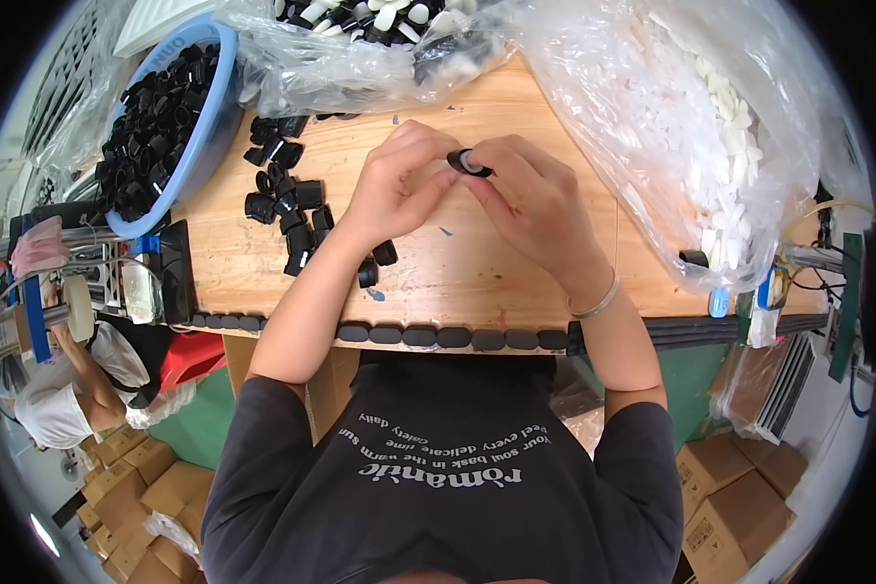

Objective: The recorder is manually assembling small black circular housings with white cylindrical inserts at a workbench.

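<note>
Above the middle of the wooden table (516, 263), my two hands meet at a small black ring-shaped plastic part (469, 164) with a pale piece inside its opening. My left hand (399, 180) pinches its left side between thumb and fingertips. Opposite it, my right hand (533, 190) grips the right side, fingers curled over and thumb below. Left of my left forearm lies a loose group of similar black parts (297, 219). Several flat black rounded pieces (453, 337) line the table's front edge, partly hidden by my left arm.
A blue basin (226, 92) full of black parts stands at left. A clear plastic bag (642, 209) of white pieces covers the right side; another bag (350, 92) with black and white parts lies at the back. Cardboard boxes (740, 506) sit below; another person (58, 409) is at far left.
</note>
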`<action>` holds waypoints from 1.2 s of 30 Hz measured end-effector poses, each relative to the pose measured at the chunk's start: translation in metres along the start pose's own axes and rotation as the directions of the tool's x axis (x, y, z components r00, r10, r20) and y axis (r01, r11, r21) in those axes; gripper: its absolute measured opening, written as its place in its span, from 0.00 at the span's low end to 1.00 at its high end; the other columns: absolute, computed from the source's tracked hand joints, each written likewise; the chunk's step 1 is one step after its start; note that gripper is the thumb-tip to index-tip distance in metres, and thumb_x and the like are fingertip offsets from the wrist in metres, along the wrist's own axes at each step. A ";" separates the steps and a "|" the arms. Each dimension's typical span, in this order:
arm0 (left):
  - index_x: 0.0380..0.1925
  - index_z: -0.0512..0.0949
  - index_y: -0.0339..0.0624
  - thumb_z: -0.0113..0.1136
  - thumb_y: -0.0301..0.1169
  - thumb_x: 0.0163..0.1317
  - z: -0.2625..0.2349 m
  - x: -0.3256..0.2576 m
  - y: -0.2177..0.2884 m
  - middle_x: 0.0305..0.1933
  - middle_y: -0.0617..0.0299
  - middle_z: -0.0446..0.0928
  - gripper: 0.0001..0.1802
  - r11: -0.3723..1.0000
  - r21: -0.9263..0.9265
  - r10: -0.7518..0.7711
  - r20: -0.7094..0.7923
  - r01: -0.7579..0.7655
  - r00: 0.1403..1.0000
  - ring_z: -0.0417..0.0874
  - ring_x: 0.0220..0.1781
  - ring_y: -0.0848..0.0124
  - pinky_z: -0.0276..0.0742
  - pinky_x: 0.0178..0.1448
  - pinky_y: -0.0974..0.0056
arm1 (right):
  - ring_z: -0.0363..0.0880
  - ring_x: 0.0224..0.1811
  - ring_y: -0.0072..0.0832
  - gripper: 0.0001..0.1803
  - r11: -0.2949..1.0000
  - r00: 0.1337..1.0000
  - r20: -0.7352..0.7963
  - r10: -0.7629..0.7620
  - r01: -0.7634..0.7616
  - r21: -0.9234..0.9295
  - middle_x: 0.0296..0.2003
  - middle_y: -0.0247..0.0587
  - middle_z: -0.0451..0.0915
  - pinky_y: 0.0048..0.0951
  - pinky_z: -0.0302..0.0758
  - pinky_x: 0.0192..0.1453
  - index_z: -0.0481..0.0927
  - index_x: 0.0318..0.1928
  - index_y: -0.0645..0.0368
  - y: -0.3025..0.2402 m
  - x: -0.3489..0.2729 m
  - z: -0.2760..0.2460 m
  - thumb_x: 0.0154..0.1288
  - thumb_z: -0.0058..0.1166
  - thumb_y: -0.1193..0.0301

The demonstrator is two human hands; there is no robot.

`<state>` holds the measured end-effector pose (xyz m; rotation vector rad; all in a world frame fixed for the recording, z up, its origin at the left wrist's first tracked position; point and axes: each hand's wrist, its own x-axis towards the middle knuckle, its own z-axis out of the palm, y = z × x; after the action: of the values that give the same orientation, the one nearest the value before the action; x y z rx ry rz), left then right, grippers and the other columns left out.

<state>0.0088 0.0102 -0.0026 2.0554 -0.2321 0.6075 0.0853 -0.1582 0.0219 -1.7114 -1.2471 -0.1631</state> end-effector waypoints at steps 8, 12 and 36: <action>0.39 0.81 0.32 0.59 0.16 0.57 0.009 -0.012 -0.009 0.41 0.55 0.80 0.09 0.848 -0.489 -0.229 0.011 0.204 0.973 0.77 0.45 0.67 0.70 0.50 0.66 | 0.81 0.30 0.31 0.11 0.999 0.995 -0.092 0.027 -0.023 0.041 0.32 0.41 0.80 0.25 0.77 0.32 0.78 0.36 0.63 -0.004 -0.001 0.004 0.52 0.63 0.81; 0.38 0.82 0.32 0.58 0.16 0.58 0.010 -0.014 -0.004 0.41 0.56 0.80 0.09 0.784 -0.559 -0.317 0.013 0.270 0.948 0.77 0.45 0.69 0.70 0.51 0.68 | 0.81 0.30 0.30 0.10 0.996 0.993 -0.114 0.042 -0.032 0.084 0.32 0.41 0.81 0.25 0.77 0.32 0.78 0.36 0.63 -0.004 -0.001 0.004 0.52 0.64 0.81; 0.42 0.79 0.33 0.72 0.21 0.41 0.004 -0.001 0.009 0.39 0.52 0.80 0.23 0.931 0.332 0.240 -0.246 -0.151 0.939 0.79 0.40 0.58 0.75 0.47 0.61 | 0.81 0.32 0.25 0.08 0.985 0.989 -0.149 0.003 -0.028 -0.167 0.36 0.39 0.83 0.22 0.77 0.36 0.81 0.36 0.63 0.010 0.008 -0.027 0.54 0.63 0.77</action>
<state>0.0058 0.0016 0.0017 2.2247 -0.1856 1.1150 0.1077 -0.1731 0.0346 -1.8179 -1.1355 -0.3900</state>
